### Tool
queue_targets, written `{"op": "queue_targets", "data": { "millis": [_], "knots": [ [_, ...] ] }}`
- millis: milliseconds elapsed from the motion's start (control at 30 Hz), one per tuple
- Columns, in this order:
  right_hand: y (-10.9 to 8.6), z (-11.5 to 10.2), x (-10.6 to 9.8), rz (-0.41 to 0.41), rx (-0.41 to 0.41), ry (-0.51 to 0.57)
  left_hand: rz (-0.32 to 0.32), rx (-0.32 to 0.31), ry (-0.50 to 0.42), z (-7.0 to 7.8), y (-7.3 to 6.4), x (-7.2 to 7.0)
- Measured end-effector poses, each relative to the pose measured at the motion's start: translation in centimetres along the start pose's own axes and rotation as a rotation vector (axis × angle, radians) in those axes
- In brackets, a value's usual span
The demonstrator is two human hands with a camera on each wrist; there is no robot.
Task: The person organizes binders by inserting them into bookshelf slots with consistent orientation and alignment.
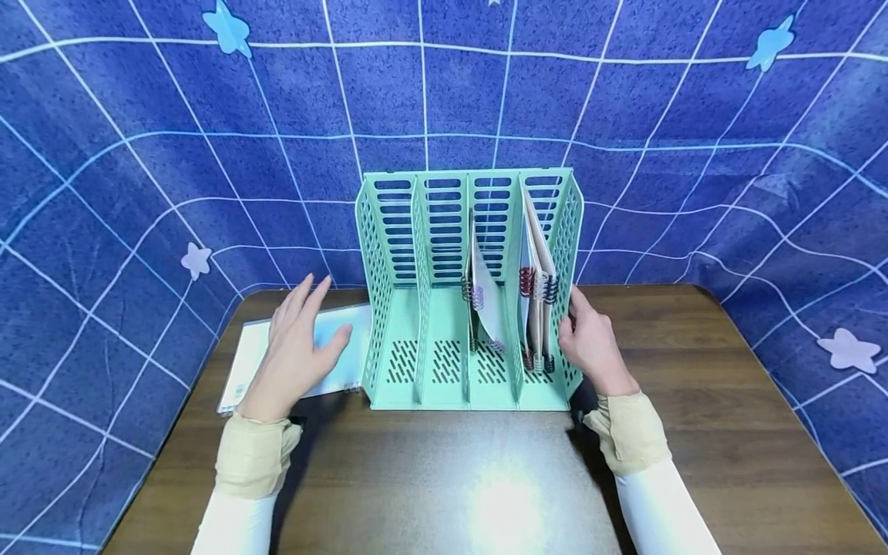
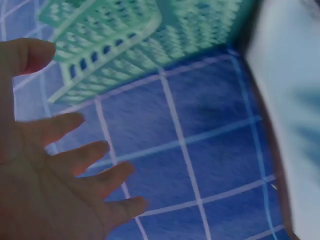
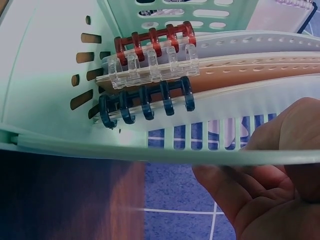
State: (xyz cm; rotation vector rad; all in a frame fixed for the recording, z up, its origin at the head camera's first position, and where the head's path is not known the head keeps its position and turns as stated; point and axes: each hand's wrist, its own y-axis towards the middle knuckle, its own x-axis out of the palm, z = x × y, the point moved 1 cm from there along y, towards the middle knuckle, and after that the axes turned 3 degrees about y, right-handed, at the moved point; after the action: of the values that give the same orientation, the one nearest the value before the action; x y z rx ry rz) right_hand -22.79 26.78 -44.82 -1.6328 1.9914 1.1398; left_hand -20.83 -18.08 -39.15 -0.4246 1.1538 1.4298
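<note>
A mint-green file rack (image 1: 444,308) with upright dividers stands against the cloth. With the thumb inside and the fingers outside, my right hand (image 1: 597,343) grips the rack's right side wall. Just inside that wall are several ring-bound notebooks, with red rings (image 3: 155,42), clear rings (image 3: 152,67) and dark blue rings (image 3: 145,102). Another compartment holds a leaning notebook with purple rings (image 1: 479,297) and a dark-ringed one beside it. My left hand (image 1: 294,362), fingers spread and holding nothing, is above a pale blue and white notebook (image 1: 253,354) lying flat left of the rack.
The brown wooden table (image 1: 416,462) reflects a bright light near its front. A blue cloth (image 1: 458,100) with white grid lines and stars hangs behind and along both sides. The rack's left wall overlaps the flat notebook's right end in the head view.
</note>
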Motion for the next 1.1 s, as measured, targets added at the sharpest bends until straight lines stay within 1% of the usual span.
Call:
{"op": "queue_targets", "data": {
  "millis": [100, 167, 233, 333, 367, 433, 533, 733, 867, 967, 1100],
  "knots": [
    [0.0, 0.0, 0.0, 0.002, 0.001, -0.002, -0.119, -0.048, 0.044, -1.9, -0.5, 0.7],
    [-0.1, 0.1, 0.0, 0.002, 0.002, 0.001, -0.217, -0.079, 0.076, -2.9, -0.7, 1.2],
    [-0.1, 0.1, 0.0, 0.005, 0.003, 0.003, -0.302, -0.106, 0.113, -3.7, -0.8, 1.9],
    [-0.1, 0.1, 0.0, 0.007, 0.002, 0.003, -0.405, -0.145, 0.157, -4.8, -1.0, 2.8],
    [-0.1, 0.1, 0.0, 0.008, 0.001, 0.003, -0.425, -0.154, 0.161, -5.0, -1.0, 3.1],
    [-0.1, 0.1, 0.0, 0.009, -0.001, 0.004, -0.451, -0.157, 0.169, -5.4, -1.2, 3.6],
    [-0.1, 0.0, 0.1, 0.012, -0.008, 0.004, -0.472, -0.141, 0.151, -5.8, -1.3, 4.2],
    [-0.2, 0.0, 0.1, 0.002, -0.003, 0.012, -0.494, -0.112, 0.124, -6.3, -1.6, 5.4],
    [-0.3, 0.0, 0.2, -0.005, 0.004, 0.018, -0.500, -0.096, 0.126, -6.5, -1.6, 6.3],
    [-0.3, -0.1, 0.1, 0.002, -0.001, 0.016, -0.511, -0.098, 0.116, -6.5, -1.6, 6.5],
    [-0.1, -0.1, 0.0, 0.009, -0.010, 0.012, -0.512, -0.104, 0.100, -6.4, -1.5, 6.4]
  ]
}}
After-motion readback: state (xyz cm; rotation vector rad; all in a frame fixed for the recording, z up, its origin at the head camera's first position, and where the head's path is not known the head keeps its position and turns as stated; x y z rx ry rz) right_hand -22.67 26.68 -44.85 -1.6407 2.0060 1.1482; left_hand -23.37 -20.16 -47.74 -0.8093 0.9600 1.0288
